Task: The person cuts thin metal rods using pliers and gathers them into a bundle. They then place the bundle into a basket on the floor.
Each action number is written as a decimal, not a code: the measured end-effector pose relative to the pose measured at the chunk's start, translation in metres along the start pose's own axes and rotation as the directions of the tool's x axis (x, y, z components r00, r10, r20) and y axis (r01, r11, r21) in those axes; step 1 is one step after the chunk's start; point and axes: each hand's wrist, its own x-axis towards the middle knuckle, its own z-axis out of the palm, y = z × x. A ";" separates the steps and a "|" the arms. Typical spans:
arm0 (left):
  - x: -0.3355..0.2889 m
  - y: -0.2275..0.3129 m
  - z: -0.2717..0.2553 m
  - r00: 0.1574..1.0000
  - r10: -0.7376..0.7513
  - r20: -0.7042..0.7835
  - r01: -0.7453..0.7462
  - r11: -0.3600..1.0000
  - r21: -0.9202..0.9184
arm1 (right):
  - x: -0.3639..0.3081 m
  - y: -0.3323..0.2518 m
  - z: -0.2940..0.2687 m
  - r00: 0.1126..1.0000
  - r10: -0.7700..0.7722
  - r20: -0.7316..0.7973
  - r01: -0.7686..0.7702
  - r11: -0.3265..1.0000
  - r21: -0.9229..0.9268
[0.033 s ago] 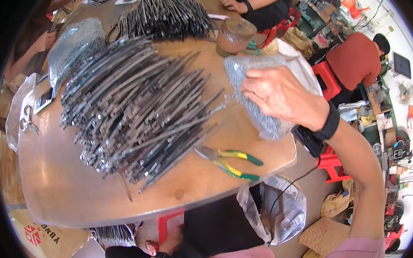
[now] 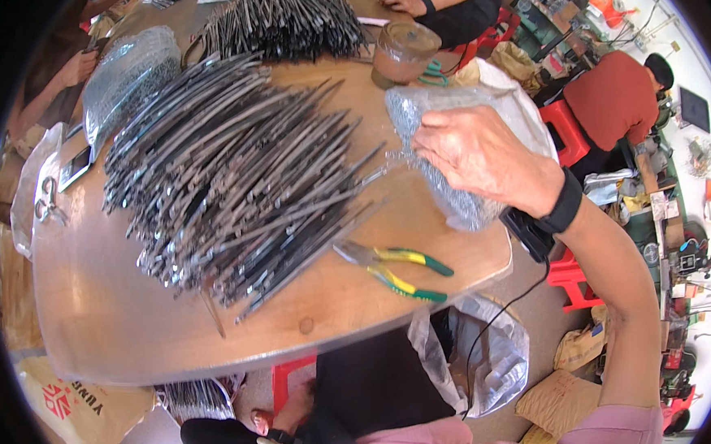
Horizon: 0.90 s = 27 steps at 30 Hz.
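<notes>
My right hand (image 2: 485, 161), a black band on its wrist, is closed with fingertips pinched together over a clear plastic bag (image 2: 458, 212) of small silvery metal pieces. Whatever sits between the fingertips is hidden or too small to name. A few loose metal pieces lie at the bag's left edge. Down by my lap, below the table edge, is my left hand (image 2: 295, 410), with a watch and a bracelet on the wrist; its fingers cannot be made out. Left of the bag lies a large heap of dark, thin strips (image 2: 236, 182). Green-and-yellow pliers (image 2: 401, 272) rest in front, jaws toward the heap.
A second strip pile (image 2: 286, 18) and a brown jar (image 2: 405, 54) stand farther back. At left are another filled bag (image 2: 132, 86), a phone (image 2: 75, 168) and scissors (image 2: 49, 203). Other people sit around the table (image 2: 121, 322). An open silvery sack (image 2: 498, 353) stands below its edge.
</notes>
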 end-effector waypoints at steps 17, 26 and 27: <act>-0.083 0.294 0.006 0.827 0.147 -0.543 -0.168 0.986 0.011 | -0.048 -0.044 -0.037 0.797 0.160 -0.582 0.016 0.958 0.285; -0.035 0.381 0.055 0.783 0.590 -0.195 -0.485 0.777 0.401 | -0.156 -0.136 -0.001 0.846 0.466 -0.259 0.167 0.229 0.959; -0.027 0.377 0.063 0.775 0.593 -0.218 -0.458 0.766 0.451 | -0.163 -0.140 0.013 0.821 0.528 -0.218 0.135 0.191 0.972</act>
